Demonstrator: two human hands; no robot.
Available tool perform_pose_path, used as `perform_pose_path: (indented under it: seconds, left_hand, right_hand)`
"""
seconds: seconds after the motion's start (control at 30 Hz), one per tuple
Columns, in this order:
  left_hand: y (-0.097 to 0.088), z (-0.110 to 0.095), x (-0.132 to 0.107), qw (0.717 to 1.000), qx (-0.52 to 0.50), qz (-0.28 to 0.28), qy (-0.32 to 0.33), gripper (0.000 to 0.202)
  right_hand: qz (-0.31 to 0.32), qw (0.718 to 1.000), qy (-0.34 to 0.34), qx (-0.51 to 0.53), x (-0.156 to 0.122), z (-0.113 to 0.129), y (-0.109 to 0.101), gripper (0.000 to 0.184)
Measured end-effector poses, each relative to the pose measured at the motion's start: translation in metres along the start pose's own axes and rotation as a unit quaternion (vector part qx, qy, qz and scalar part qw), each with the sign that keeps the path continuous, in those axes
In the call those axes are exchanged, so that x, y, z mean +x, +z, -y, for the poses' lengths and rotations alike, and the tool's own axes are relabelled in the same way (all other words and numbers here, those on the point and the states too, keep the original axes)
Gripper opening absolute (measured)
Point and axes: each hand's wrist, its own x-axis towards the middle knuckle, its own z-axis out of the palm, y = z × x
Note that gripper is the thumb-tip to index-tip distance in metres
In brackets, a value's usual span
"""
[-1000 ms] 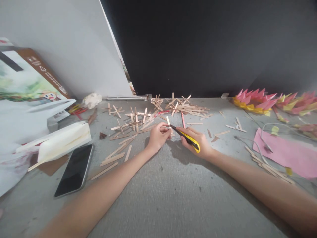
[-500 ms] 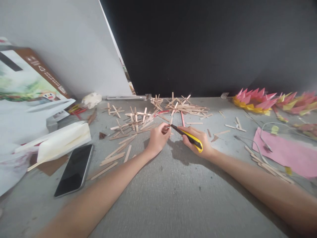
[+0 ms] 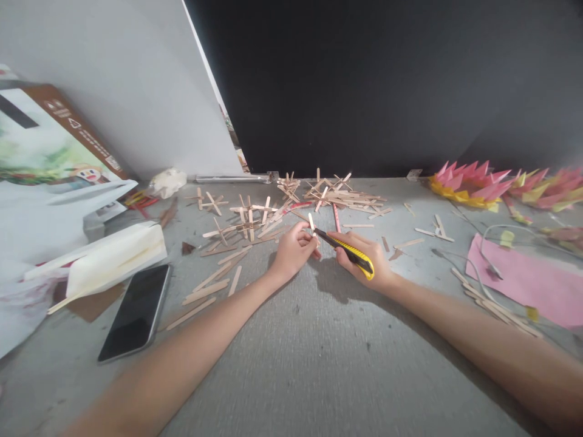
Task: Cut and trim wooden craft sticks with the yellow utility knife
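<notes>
Left hand (image 3: 294, 252) pinches a thin wooden stick (image 3: 311, 222) between thumb and fingers, its pale end standing nearly upright just beside the tip of a yellow-and-black utility knife (image 3: 350, 250); whether stick and knife touch I cannot tell. The right hand (image 3: 380, 264) is wrapped around the knife's handle. Just behind the knife lies a red-and-white strip (image 3: 336, 217), and farther behind it a heap of crossed and flat sticks (image 3: 348, 199) spreads over the grey counter (image 3: 291, 364). Left of the knife, loose sticks (image 3: 206, 293) lie slanting, with a phone (image 3: 135, 312) well apart beyond them. Well to the knife's right, a pale cable (image 3: 479, 267) crosses onto a pink sheet (image 3: 523, 285); farther back on that side sits a pointed pink-and-yellow paper ring (image 3: 464, 193). Behind the knife, beyond the heap, rises a black panel (image 3: 387, 85).
</notes>
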Motion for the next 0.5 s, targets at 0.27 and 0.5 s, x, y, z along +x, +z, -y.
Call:
perform_pose_path:
  seconds: [0.27, 0.5]
  left_hand:
    - [-0.0016, -0.0012, -0.0002, 0.996, 0.085, -0.008, 0.028, 0.022]
    - [-0.0008, 0.0026, -0.0003, 0.995, 0.084, 0.006, 0.047, 0.060]
  right_hand:
    - [-0.006, 1.000, 0.005, 0.007, 0.0007, 0.0013, -0.0022, 0.032]
    - [-0.007, 0.999, 0.041, 0.035, -0.0012, -0.0053, -0.0017, 0.035]
